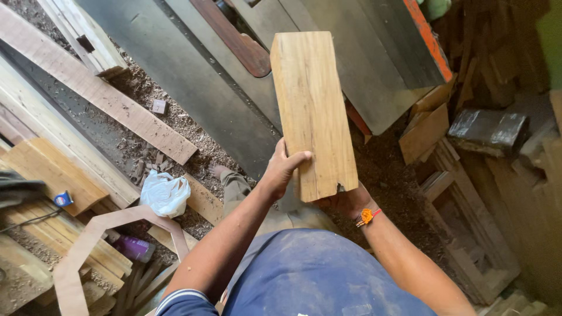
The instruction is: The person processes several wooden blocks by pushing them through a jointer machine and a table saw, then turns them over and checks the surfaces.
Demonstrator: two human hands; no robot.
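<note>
A thick, pale rectangular wooden board (313,111) is held up in front of me, its long side pointing away over the grey metal saw table (193,88). My left hand (284,167) grips its near left edge, thumb on the top face. My right hand (349,202) supports the near end from below, mostly hidden under the board; an orange thread band sits on that wrist. The board's near right corner has a small chipped notch.
Long planks (88,88) lie on the sawdust-covered floor at left, with a white plastic bag (165,193), a blue tape measure (62,199) and a curved wooden frame piece (88,246). Stacked wood offcuts and frames (468,234) crowd the right. A reddish insert (234,38) sits in the saw table.
</note>
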